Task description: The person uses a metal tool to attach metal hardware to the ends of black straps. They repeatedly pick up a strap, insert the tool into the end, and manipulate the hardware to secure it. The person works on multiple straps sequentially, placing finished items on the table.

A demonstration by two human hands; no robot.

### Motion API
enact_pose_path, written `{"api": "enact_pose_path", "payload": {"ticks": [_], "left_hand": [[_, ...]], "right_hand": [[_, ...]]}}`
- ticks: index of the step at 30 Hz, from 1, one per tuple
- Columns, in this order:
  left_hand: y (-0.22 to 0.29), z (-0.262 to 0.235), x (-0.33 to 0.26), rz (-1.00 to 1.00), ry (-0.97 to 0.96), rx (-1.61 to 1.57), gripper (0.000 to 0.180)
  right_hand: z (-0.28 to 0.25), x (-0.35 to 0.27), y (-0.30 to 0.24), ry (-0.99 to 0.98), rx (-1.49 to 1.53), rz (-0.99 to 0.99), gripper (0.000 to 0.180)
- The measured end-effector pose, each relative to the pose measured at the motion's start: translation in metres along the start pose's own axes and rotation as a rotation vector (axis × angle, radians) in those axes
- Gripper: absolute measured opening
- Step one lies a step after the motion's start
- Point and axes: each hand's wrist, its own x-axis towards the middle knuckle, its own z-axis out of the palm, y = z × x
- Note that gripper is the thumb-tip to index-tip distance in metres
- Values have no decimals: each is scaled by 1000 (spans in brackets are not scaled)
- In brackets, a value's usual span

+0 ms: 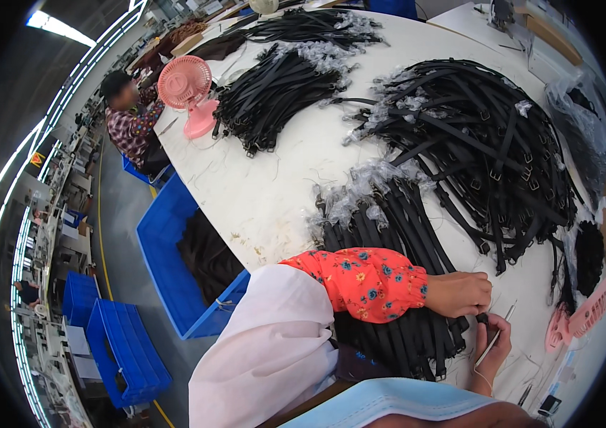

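A worker's two bare hands meet at the near end of a bundle of black straps (388,235) on a white tabletop (274,185) in a factory hall. At far left a blue bin (164,242) stands on the floor beside the tabletop's edge, and a pink desk fan (187,89) sits on the tabletop near a seated co-worker in a plaid shirt. Moving right, the bundle runs its long axis away from the worker, plastic-wrapped ends pointing toward the far side, near ends under the forearm in the orange floral sleeve (367,279). The left hand (460,294) lies across those near ends, fingers curled down and pinching a strap end (483,317) at its tips. The right hand (494,342) comes up from just below, touching the same spot, fingers bent around a thin silver tool (497,334); whether they also grip the strap cannot be told. Farther right, a large loose heap of buckled straps (481,150) spreads out, and a pink comb-like piece (579,317) lies near the tabletop's edge.
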Motion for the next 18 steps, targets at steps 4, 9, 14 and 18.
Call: {"api": "enact_pose_path", "payload": {"ticks": [4,9,14,18], "left_hand": [[0,4,-6,-50,-18,41,11],[2,2,-6,-131,-87,12,14],[-1,0,1,-195,-106,-14,13],[-2,-5,-1,-222,-40,-78,12]], "right_hand": [[6,-1,0,15,-39,-65,20],[6,-3,-1,24,-176,-113,27],[0,9,-10,31,-317,-190,30],[-5,15,-16,5,-299,-206,29]]}}
